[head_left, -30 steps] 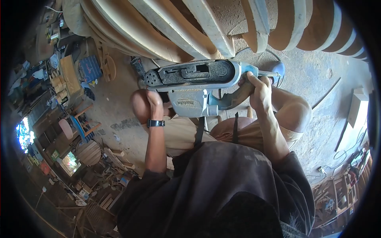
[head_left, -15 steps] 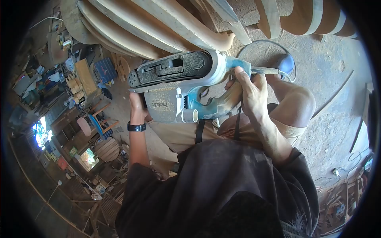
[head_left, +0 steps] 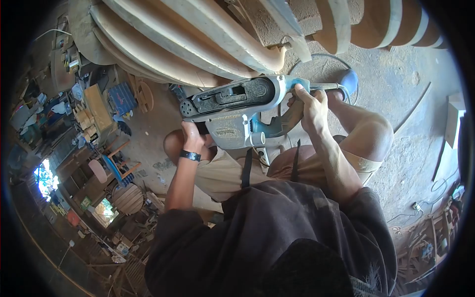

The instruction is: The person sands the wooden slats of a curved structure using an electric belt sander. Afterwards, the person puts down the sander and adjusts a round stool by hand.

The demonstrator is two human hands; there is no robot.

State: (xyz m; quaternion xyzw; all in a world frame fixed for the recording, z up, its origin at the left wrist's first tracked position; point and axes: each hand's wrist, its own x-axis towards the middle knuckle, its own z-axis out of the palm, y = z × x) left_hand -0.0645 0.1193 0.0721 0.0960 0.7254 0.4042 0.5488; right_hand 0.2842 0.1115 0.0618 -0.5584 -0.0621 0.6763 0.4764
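Largest first: curved wooden ribs (head_left: pixel 217 34) are arching across the top of the view. The belt sander (head_left: pixel 225 131) is hanging above the person's lap, just beside the rib ends, with its belt-loop side facing up; whether it is touching them, cannot tell. It is probably handling heavy, its weight sitting mostly in the motor body. The housing is looking stiff, and its coating of dust is likely making smooth spots slippery. The belt is seeming a poor hold; the rear handle (head_left: pixel 285 123) and the solid front end are offering better ones. A blue case (head_left: pixel 122 98) is sitting off to the left; its inside is not showing, so contents are staying unknown. 2 hands are sharing the load: the right hand (head_left: pixel 314 111) is wrapping the rear grip, thumb lying along the top; the left hand (head_left: pixel 194 136) is clasping the front end, most fingers hiding behind it. Smallest: a stubby dust port (head_left: pixel 257 138) is sticking out toward the lap.
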